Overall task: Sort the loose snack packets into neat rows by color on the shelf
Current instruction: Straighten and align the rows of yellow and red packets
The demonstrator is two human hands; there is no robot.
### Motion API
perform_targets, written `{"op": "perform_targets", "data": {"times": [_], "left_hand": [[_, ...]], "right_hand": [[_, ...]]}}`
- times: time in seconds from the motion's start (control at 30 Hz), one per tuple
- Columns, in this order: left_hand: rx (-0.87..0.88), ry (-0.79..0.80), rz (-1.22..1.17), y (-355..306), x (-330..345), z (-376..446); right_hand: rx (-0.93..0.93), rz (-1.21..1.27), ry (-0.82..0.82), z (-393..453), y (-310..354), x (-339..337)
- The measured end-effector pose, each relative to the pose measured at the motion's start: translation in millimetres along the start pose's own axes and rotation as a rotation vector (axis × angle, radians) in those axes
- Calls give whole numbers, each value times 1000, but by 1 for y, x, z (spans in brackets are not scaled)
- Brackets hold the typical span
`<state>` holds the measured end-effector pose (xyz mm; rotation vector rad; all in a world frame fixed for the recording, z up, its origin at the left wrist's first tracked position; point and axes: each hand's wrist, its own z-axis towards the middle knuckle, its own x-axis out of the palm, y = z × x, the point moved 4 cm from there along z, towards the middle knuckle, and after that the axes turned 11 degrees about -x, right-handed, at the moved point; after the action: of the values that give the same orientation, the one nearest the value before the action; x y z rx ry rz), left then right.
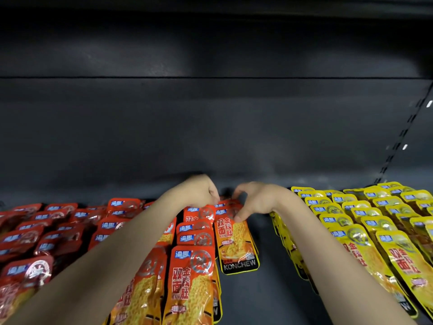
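A dark grey shelf (257, 296) with a dark back panel (210, 125) fills the view, and a slotted upright (396, 148) runs up its right side. Yellow packets (375, 221) cover the right part of the shelf in overlapping rows that run from the front edge to the back. Dark red packets (42, 231) lie in overlapping rows on the left part. Orange packets (194, 273) form rows in the middle, just beside the red ones, with a bare strip of shelf between them and the yellow rows. Both forearms reach in from the bottom edge toward the back of the orange rows. The right hand (255, 200) has its fingers curled down over the far end of an orange packet (236, 245) marked KONCHEW, its thumb pressed on the packet's upper edge, gripping it. The left hand (199, 193) rests at the back of the neighbouring orange row, its fingers bent onto the packet tops there; whether they pinch one I cannot tell.
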<state>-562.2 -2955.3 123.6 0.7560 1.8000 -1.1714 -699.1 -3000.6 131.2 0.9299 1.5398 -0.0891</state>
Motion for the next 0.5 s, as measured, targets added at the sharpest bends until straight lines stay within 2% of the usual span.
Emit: {"op": "perform_targets", "data": {"times": [0.13,0.27,0.5], "left_hand": [[-39,-7,26,2,-3,2],[-72,-82,61,4,-13,4],[-107,-73,79,5,-7,11]], "right_hand": [[-1,58,-10,0,-3,2],[4,69,-21,-1,-5,2],[69,-21,-147,4,-6,-2]]}}
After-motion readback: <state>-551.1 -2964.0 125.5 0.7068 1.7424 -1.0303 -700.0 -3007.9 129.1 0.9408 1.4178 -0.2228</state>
